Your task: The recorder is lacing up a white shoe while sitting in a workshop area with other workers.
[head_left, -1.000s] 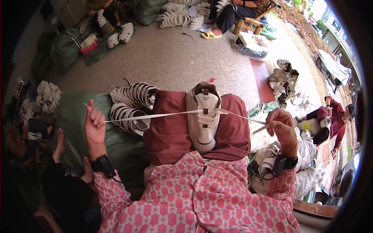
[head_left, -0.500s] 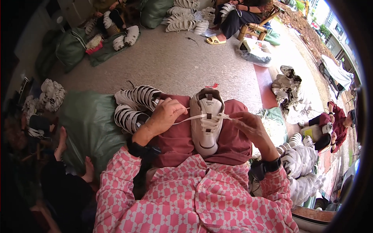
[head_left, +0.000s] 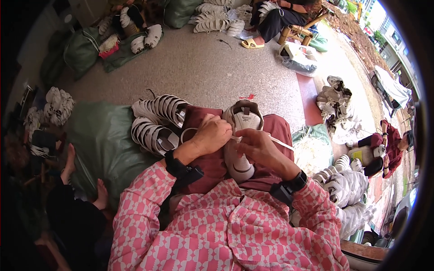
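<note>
Strong daylight from the right washed out the pale ground (head_left: 348, 67); the left side lay dim, and the fisheye view bent and blackened toward its edges.

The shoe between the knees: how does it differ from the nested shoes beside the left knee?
The shoe is a single one, while the nested shoes overlap in two rows that look banded. The shoe sits between the knees; the nested shoes lie beside the left one. The left hand and right hand are at the shoe, while neither touches the nested shoes. Both are pale with darker parts.
</note>
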Action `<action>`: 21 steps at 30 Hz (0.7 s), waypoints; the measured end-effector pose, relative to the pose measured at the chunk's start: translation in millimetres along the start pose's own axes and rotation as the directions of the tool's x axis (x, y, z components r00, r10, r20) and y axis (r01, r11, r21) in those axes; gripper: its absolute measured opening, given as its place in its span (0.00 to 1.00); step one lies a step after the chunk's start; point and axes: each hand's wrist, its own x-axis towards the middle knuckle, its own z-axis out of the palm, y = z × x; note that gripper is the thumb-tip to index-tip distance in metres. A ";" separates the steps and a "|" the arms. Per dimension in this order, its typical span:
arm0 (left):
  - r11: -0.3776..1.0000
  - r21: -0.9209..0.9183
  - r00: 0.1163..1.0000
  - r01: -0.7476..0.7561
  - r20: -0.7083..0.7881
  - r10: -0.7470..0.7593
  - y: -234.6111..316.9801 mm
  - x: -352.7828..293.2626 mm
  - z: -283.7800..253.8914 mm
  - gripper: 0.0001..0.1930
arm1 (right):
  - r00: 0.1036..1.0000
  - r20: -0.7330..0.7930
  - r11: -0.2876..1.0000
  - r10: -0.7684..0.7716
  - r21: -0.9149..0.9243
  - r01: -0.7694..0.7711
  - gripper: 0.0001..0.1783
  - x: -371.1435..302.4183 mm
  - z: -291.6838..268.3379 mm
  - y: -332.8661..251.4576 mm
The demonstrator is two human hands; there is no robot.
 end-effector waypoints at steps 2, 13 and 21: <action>1.000 0.022 1.000 -0.002 0.023 0.001 -1.6 2.6 2.6 0.11 | 1.000 0.006 0.999 0.011 -0.051 -0.011 0.25 1.2 1.2 -5.6; 0.919 -0.374 0.977 -0.122 0.117 0.178 -7.7 27.5 -46.7 0.22 | 0.896 -0.120 0.663 -0.427 -0.716 0.220 0.08 13.8 -31.5 -14.3; 0.873 -0.485 0.969 -0.043 0.191 0.154 -19.4 40.2 -33.4 0.16 | 0.868 0.096 0.590 -0.487 -0.697 0.408 0.05 37.6 -35.9 -3.6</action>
